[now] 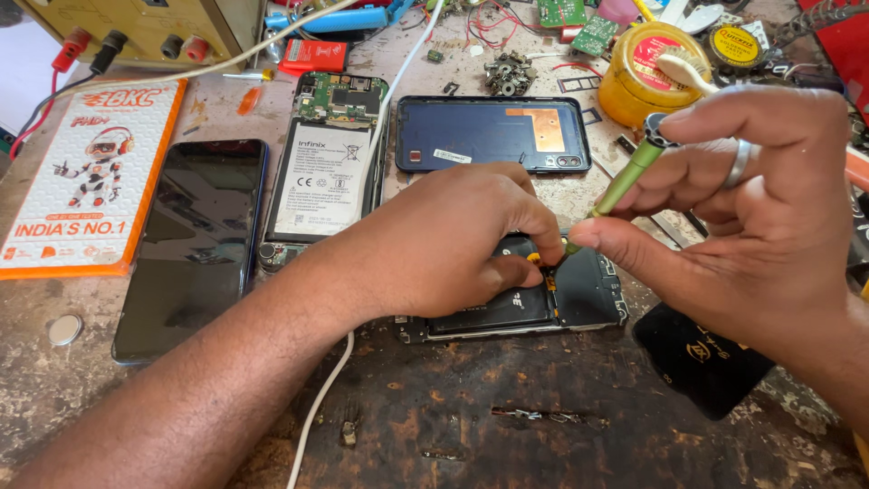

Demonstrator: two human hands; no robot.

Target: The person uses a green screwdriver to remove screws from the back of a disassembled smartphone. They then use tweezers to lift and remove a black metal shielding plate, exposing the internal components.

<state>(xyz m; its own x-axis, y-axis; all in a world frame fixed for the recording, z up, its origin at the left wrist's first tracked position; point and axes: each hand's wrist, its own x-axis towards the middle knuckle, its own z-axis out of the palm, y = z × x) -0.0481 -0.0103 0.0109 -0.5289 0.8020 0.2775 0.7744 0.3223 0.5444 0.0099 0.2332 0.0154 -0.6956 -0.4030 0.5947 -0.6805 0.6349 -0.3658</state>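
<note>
Left hand (453, 240) over opened phone (579, 294) (screwdriver (625, 181) tip perhaps hidden).

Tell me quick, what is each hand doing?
Left hand: curled, pressing down on the opened phone.
Right hand: closed, holding a green screwdriver, tip on the phone.

blue back cover (493, 134), yellow tin (644, 72) (brush atop)
</note>
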